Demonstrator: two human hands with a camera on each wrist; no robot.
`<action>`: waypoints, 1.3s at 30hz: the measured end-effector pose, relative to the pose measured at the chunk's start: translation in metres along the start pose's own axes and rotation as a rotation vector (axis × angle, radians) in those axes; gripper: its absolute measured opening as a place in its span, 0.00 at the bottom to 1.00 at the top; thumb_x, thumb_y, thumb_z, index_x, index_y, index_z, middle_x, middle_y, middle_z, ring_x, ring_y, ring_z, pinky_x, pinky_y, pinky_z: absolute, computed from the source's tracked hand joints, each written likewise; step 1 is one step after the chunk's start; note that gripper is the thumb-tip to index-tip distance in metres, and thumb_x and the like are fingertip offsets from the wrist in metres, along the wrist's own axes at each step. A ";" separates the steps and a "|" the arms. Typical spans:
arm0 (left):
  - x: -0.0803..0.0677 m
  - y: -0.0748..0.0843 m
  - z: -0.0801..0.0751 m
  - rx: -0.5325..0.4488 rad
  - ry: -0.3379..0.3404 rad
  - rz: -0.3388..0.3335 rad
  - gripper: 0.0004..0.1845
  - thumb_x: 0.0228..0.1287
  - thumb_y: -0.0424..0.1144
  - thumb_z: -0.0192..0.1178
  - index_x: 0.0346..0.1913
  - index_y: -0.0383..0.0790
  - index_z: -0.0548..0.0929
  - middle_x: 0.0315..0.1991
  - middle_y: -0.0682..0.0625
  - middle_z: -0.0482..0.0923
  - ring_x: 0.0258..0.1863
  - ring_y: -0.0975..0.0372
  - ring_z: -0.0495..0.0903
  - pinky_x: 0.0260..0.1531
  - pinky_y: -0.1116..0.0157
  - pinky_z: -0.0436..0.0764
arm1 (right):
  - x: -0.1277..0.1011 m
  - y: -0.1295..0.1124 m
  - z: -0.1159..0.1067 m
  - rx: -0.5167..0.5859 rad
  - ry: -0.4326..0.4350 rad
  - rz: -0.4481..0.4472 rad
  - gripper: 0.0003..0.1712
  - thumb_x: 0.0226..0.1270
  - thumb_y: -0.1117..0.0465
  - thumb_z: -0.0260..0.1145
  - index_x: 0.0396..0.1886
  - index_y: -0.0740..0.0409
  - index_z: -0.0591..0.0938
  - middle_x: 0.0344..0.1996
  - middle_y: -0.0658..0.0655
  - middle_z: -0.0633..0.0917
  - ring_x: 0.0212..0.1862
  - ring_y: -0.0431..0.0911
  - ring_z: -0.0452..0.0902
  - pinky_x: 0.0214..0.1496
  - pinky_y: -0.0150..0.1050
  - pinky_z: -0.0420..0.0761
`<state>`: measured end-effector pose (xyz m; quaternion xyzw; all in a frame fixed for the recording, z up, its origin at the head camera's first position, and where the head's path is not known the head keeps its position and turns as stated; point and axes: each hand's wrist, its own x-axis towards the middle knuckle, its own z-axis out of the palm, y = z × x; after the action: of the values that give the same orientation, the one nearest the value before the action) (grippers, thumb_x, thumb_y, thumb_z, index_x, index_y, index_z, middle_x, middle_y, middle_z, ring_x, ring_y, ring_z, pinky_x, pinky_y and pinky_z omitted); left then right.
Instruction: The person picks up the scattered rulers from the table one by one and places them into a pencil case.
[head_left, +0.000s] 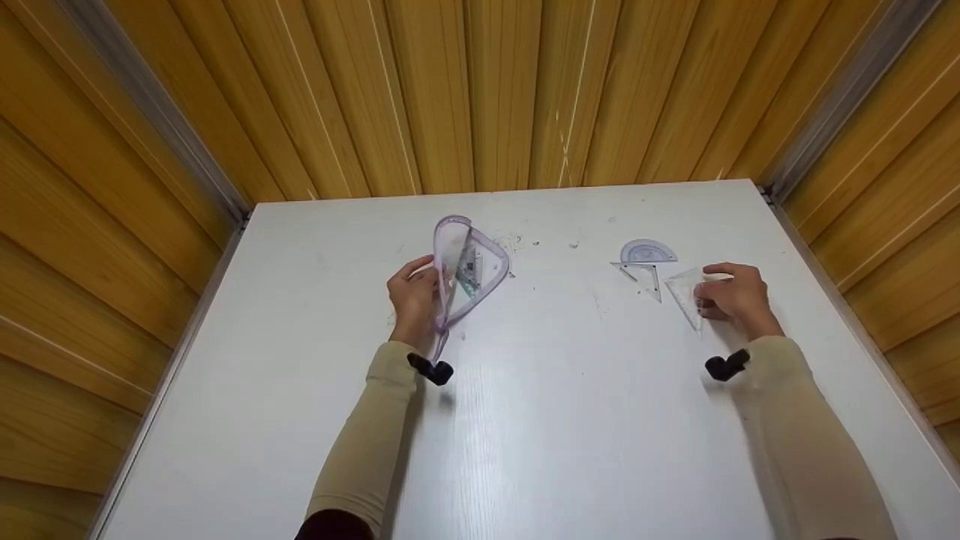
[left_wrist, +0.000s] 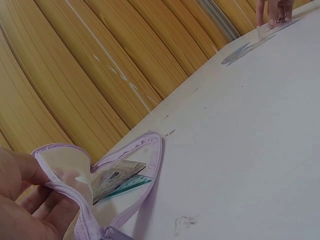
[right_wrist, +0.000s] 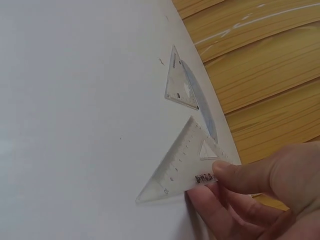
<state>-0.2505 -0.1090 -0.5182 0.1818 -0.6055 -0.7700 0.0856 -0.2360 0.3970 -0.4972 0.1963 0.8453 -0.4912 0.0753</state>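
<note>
While the left hand (head_left: pixel 412 294) grips the mesh pouch (head_left: pixel 466 271) by its purple-edged rim, holding the mouth open near the far middle of the table (head_left: pixel 525 420), rulers (left_wrist: pixel 117 181) lie inside the pouch. The right hand (head_left: pixel 739 296) pinches a clear set square (right_wrist: pixel 185 170) between thumb and fingers, toward the far right corner of the table, one corner lifted. Just beside it, a smaller set square (head_left: pixel 643 276) and a protractor (head_left: pixel 648 251) lie flat, overlapping each other.
</note>
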 end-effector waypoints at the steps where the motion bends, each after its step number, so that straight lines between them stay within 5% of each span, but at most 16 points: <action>1: 0.000 0.000 0.000 -0.004 0.001 -0.003 0.11 0.69 0.28 0.64 0.52 0.37 0.87 0.43 0.39 0.88 0.38 0.54 0.88 0.35 0.65 0.84 | 0.000 0.001 0.000 0.016 0.002 0.010 0.36 0.70 0.66 0.68 0.76 0.60 0.69 0.53 0.65 0.82 0.35 0.43 0.87 0.40 0.40 0.87; 11: 0.000 0.000 0.000 -0.012 -0.003 -0.007 0.11 0.69 0.28 0.64 0.52 0.36 0.87 0.44 0.38 0.88 0.39 0.54 0.88 0.36 0.65 0.84 | 0.000 0.004 -0.002 0.104 -0.011 0.035 0.37 0.74 0.63 0.65 0.79 0.56 0.64 0.60 0.65 0.77 0.37 0.43 0.86 0.44 0.39 0.87; 19: 0.000 0.001 0.000 -0.008 0.000 0.001 0.12 0.70 0.28 0.64 0.53 0.35 0.87 0.44 0.38 0.88 0.39 0.53 0.88 0.35 0.64 0.84 | -0.003 0.000 -0.006 0.206 0.026 -0.101 0.35 0.71 0.62 0.70 0.75 0.61 0.69 0.44 0.53 0.85 0.37 0.43 0.89 0.41 0.40 0.87; 27: 0.001 0.000 0.001 0.007 0.011 -0.011 0.11 0.70 0.29 0.64 0.52 0.36 0.87 0.44 0.40 0.88 0.40 0.54 0.88 0.37 0.64 0.84 | -0.004 -0.008 -0.006 0.209 0.083 -0.211 0.34 0.74 0.58 0.68 0.76 0.56 0.69 0.54 0.59 0.79 0.41 0.39 0.88 0.43 0.38 0.86; 39: -0.001 0.000 0.000 -0.012 -0.002 -0.015 0.11 0.69 0.29 0.64 0.51 0.37 0.88 0.44 0.38 0.88 0.41 0.51 0.87 0.37 0.64 0.84 | 0.000 -0.016 0.004 0.242 0.116 -0.287 0.35 0.71 0.57 0.70 0.75 0.52 0.71 0.54 0.56 0.80 0.40 0.39 0.88 0.42 0.37 0.86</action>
<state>-0.2501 -0.1085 -0.5180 0.1851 -0.5998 -0.7743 0.0804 -0.2430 0.3868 -0.4866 0.1092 0.8024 -0.5827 -0.0685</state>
